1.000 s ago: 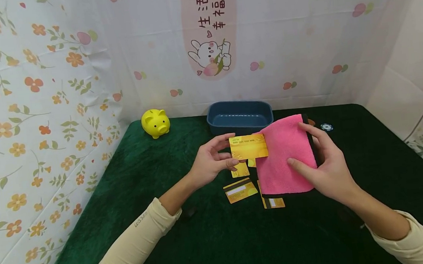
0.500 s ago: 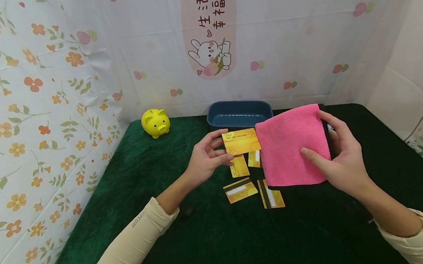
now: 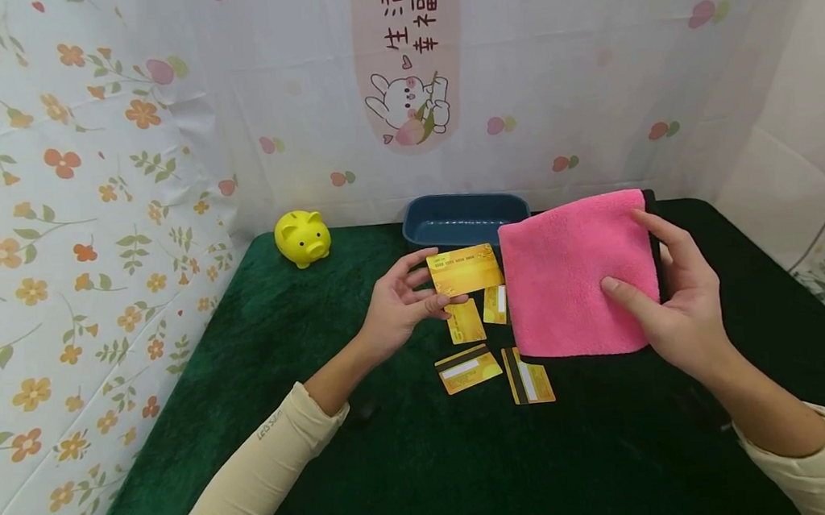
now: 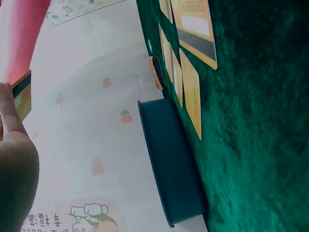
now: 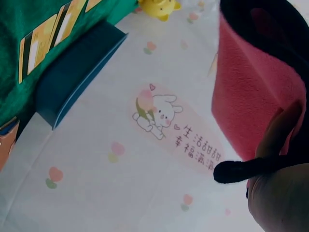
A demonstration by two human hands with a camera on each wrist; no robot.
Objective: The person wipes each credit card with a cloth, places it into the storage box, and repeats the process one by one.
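Note:
My left hand [image 3: 401,297] pinches a gold bank card [image 3: 464,269] between thumb and fingers, raised above the table. Close to the card's right end is a folded pink cloth [image 3: 577,277] with black edging; whether they touch I cannot tell. My right hand [image 3: 680,293] grips that cloth by its right side, thumb in front. Below lie several more gold cards, among them one face-up card [image 3: 465,322] and two stripe-side-up cards, the nearer left card [image 3: 468,369] and the nearer right card [image 3: 528,378]. In the right wrist view the cloth [image 5: 256,87] shows its folds.
A dark blue rectangular bin [image 3: 464,219] stands at the table's back edge. Back left is a yellow piggy bank [image 3: 303,239]. Beyond the cards in the left wrist view sits a small tan and dark object [image 4: 157,72]. Dark green fabric [image 3: 429,466] covers the table.
My right hand has moved right and up with the cloth, baring more of the cards beneath. The left hand has shifted slightly left and up, still holding its card.

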